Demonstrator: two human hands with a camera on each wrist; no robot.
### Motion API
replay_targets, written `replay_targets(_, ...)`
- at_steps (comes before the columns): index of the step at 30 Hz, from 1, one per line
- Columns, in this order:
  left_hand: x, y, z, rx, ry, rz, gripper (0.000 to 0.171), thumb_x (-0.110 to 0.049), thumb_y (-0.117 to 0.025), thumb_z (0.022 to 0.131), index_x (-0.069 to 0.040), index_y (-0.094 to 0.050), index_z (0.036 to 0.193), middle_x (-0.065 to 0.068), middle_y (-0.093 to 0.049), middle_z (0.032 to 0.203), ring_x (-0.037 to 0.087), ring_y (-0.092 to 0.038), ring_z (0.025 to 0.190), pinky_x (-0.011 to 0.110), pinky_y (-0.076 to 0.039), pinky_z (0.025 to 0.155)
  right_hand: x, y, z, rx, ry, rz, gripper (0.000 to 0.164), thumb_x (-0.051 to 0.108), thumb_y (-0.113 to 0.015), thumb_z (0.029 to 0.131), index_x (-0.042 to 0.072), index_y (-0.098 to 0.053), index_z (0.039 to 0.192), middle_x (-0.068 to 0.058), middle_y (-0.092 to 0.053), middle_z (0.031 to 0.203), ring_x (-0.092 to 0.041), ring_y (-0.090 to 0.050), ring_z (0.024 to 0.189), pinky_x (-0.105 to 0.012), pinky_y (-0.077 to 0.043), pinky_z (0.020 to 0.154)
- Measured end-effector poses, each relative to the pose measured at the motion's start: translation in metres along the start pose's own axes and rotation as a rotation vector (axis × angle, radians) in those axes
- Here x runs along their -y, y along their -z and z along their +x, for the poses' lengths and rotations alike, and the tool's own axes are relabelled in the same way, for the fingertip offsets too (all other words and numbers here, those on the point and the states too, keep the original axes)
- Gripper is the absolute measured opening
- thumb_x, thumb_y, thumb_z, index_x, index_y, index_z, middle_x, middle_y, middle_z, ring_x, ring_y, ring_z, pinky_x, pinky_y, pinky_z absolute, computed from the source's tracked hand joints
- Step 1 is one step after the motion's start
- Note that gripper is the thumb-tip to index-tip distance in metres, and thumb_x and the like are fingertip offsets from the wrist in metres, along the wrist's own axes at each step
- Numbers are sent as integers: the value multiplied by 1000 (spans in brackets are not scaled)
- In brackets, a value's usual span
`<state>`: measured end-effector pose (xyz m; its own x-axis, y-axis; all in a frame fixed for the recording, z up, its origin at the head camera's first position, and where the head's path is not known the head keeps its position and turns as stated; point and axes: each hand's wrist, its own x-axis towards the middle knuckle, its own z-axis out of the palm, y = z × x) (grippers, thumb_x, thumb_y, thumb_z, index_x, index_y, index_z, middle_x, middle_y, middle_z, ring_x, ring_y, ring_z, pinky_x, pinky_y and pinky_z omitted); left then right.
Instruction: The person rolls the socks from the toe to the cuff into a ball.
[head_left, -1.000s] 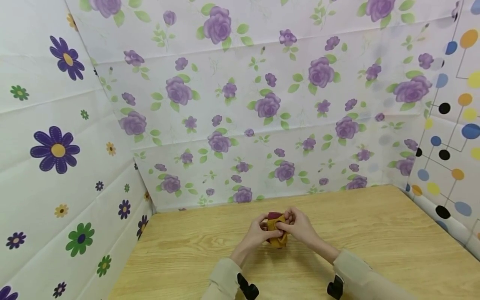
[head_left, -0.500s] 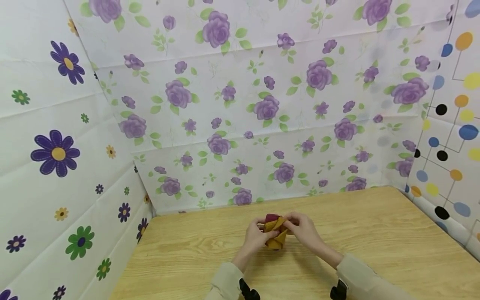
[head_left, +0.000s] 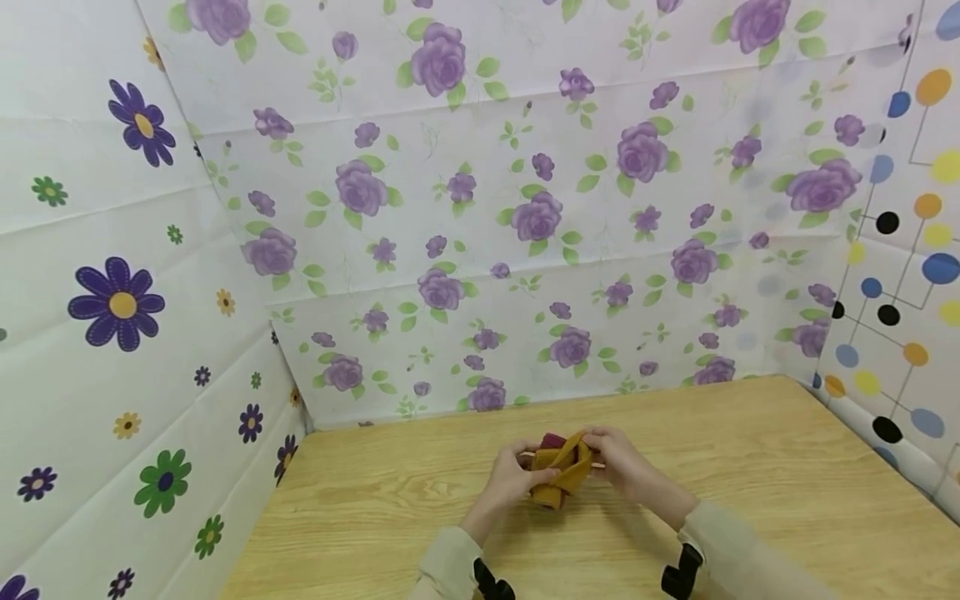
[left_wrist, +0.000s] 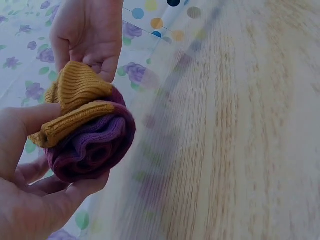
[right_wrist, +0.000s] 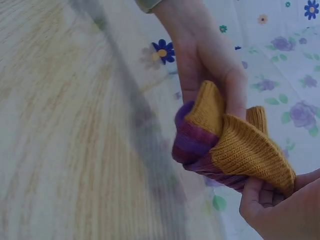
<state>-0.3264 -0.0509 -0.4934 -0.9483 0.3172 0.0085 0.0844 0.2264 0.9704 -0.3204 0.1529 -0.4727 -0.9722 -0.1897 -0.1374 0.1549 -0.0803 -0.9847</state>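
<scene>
A rolled pair of socks [head_left: 573, 476], mustard with ribbed cuffs and purple-maroon in the body, is held up over the wooden table. My left hand [head_left: 510, 481] grips the roll from the left, thumb on the mustard cuff. In the left wrist view, the coiled maroon end of the socks [left_wrist: 95, 150] faces the camera, with the left fingers beneath it. My right hand [head_left: 626, 467] pinches the edge of a mustard cuff and pulls it out to the right. The right wrist view shows this stretched cuff [right_wrist: 255, 152] between thumb and fingers; part of the roll is hidden behind it.
The wooden table [head_left: 375, 500] spreads out around both hands. A flowered cloth [head_left: 450, 208] hangs behind it, with a daisy-print cloth [head_left: 67, 375] at left and a dotted cloth [head_left: 892, 333] at right. Black straps [head_left: 681, 571] sit on both wrists.
My right hand has shifted right and drawn the mustard cuff outward, opening it wider. The left hand has kept hold of the roll, which has tilted slightly.
</scene>
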Motion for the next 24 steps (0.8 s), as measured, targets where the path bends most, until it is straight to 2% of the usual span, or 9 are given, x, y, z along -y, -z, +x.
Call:
replay_targets(5, -2, 4, 0, 135, -49, 27, 41, -15, -76, 84, -6, -64, 122, 14, -69, 106, 18, -66, 91, 33, -57, 75, 7, 9, 3, 86, 6, -8, 32, 10, -35, 103, -12, -49, 121, -3, -58, 95, -11, -59, 83, -24, -52, 73)
replay_targets(9, -4, 7, -1, 256, -77, 21, 40, -13, -73, 86, -8, -64, 124, 12, -70, 107, 14, -66, 90, 29, -56, 74, 9, 15, 7, 153, 4, -14, 32, 13, -37, 103, -11, -51, 120, -4, -58, 96, -11, -60, 84, -23, -53, 74)
replay_targets(13, -6, 8, -2, 354, -97, 50, 38, -13, -72, 87, -11, -64, 124, 9, -71, 107, 9, -65, 87, 25, -55, 73, 7, 19, 10, 179, 9, -59, 29, 14, -44, 102, -8, -56, 117, -2, -61, 94, -12, -61, 82, -24, -53, 72)
replay_targets(19, -9, 8, -4, 507, -196, 166, 39, -8, -68, 89, -6, -61, 128, 16, -67, 114, 4, -63, 90, 21, -54, 75, 4, 20, 16, 165, 143, -359, 29, 17, -56, 98, -8, -64, 108, -3, -67, 87, -13, -60, 72, -28, -51, 64)
replay_targets(21, -10, 8, -4, 520, -228, 209, 40, -6, -68, 89, -4, -60, 128, 16, -66, 118, 3, -62, 94, 20, -53, 78, 3, 18, 17, 140, 184, -443, 25, 16, -59, 96, -6, -68, 104, -5, -69, 89, -14, -58, 71, -28, -50, 63)
replay_targets(24, -13, 7, -5, 500, -250, 275, 42, -6, -69, 88, -3, -60, 128, 12, -65, 122, 5, -61, 101, 21, -50, 87, 1, 17, 18, 128, 205, -488, 19, 14, -63, 93, -2, -72, 100, -8, -72, 91, -13, -60, 71, -28, -51, 61)
